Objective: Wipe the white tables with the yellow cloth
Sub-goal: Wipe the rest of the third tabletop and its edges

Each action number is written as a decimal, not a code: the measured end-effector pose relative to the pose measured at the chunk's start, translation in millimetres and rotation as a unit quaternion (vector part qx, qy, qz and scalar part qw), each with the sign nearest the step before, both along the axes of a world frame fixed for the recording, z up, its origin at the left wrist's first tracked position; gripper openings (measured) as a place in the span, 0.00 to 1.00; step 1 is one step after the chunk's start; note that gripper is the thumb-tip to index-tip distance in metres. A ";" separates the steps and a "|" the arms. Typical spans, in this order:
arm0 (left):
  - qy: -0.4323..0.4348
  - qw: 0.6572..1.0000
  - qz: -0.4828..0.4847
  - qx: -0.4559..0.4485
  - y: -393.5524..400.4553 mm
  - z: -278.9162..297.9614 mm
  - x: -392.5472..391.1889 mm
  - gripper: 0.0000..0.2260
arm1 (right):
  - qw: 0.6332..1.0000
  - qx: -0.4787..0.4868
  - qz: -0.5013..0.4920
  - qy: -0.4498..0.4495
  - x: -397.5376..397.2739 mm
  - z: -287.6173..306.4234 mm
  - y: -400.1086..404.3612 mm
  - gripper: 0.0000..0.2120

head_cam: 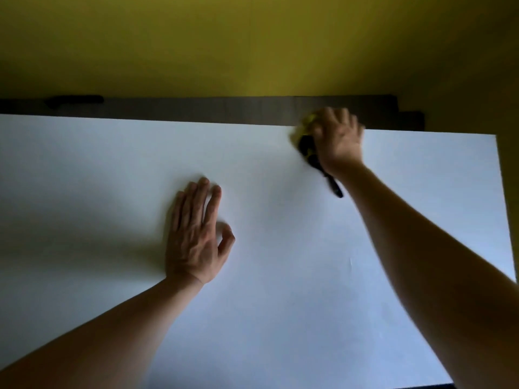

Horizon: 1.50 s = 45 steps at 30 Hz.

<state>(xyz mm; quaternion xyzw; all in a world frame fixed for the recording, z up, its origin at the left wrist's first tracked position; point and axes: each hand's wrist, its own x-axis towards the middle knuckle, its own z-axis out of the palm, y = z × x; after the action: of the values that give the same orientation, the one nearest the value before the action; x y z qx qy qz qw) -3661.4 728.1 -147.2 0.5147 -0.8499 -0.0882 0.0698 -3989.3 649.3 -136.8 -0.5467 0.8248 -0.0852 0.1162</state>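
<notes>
Dim, soft-focus, dark vignetted corners

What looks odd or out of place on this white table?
One thing: the right hand, wiping with the yellow cloth at the far edge of the table, also holds a dark pen-like thing that sticks out below it. The left hand rests flat. No spill or damage is visible.

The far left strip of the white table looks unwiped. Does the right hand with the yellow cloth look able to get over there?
Probably yes: the right hand grips the yellow cloth at the far edge, and the white table lies bare leftward; the left hand rests nearer.
</notes>
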 end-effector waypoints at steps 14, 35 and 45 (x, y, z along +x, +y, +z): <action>-0.001 1.000 0.004 -0.012 4.2 0.8 -3.4 0.33 | 0.999 -0.013 0.035 -0.005 97.5 0.4 -32.0 0.18; -0.021 0.998 -0.053 0.004 62.8 0.5 -218.6 0.31 | 0.998 -0.056 0.018 0.005 -106.1 -12.5 30.0 0.15; -0.005 0.999 -0.047 -0.010 60.1 -4.0 -218.3 0.29 | 0.989 -0.009 0.136 -0.048 5.1 -4.8 -17.0 0.18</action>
<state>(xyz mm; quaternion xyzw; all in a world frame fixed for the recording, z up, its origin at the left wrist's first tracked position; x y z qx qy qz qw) -3879.8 788.2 -151.2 0.4741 -0.8743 -0.0804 0.0667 -3984.2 632.3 -141.6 -0.6502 0.7353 -0.1021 0.1614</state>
